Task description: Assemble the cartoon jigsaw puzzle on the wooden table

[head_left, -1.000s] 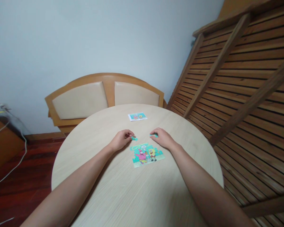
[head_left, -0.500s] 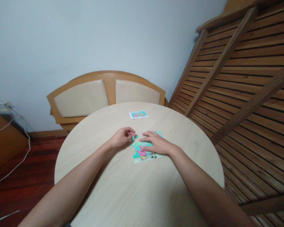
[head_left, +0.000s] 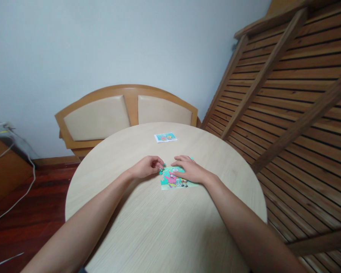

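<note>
A partly assembled jigsaw puzzle point(head_left: 172, 185), with a pink starfish figure on a teal ground, lies on the round table. My left hand point(head_left: 147, 167) is at its upper left edge, thumb and fingers pinched on a small teal puzzle piece point(head_left: 161, 172). Another bit of teal point(head_left: 165, 165) shows just beyond those fingertips. My right hand point(head_left: 190, 169) rests flat over the upper right of the puzzle, fingers stretched out, and hides part of the picture. A little teal shows behind its knuckles.
A small picture card point(head_left: 165, 137) with a similar cartoon lies farther back on the pale table point(head_left: 147, 227). Behind the table stands a padded headboard point(head_left: 98, 117) by the wall. Wooden slatted panels point(head_left: 287, 113) lean at the right; a white cable point(head_left: 31, 185) runs down at the left.
The puzzle has shifted slightly away from me under my right hand. My left hand has brought its piece down to the puzzle's left edge.
</note>
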`<act>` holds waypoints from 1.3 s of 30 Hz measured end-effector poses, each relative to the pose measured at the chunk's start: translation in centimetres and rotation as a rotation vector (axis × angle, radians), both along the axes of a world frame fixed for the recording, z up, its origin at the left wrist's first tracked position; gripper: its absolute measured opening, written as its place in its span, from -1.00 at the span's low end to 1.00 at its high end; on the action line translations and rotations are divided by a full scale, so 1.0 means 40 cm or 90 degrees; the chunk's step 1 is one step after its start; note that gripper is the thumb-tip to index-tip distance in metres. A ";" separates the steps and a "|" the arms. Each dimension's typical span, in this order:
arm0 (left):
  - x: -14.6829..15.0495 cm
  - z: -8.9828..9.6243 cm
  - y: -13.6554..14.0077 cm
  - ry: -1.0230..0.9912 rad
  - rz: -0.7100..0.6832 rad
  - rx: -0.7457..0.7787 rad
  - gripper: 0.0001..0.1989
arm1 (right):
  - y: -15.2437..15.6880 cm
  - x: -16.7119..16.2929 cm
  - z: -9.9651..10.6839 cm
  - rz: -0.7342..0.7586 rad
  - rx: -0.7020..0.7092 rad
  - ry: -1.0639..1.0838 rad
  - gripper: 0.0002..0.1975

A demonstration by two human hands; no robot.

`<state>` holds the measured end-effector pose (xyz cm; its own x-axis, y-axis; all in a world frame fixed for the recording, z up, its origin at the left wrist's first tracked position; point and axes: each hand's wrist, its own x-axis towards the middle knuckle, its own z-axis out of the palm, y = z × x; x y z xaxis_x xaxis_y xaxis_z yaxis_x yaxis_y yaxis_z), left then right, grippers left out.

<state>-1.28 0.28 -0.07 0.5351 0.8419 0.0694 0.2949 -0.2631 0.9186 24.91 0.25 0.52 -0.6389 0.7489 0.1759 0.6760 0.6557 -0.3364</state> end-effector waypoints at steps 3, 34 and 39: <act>0.003 0.001 -0.003 -0.003 -0.021 -0.006 -0.77 | 0.001 0.000 -0.001 0.003 0.000 0.007 -0.50; 0.007 0.016 -0.020 0.050 -0.091 0.009 -0.76 | 0.003 0.003 -0.003 0.010 0.003 0.016 -0.52; 0.011 0.029 -0.028 0.109 -0.102 0.077 -0.77 | 0.001 0.003 0.002 0.007 -0.001 0.008 -0.52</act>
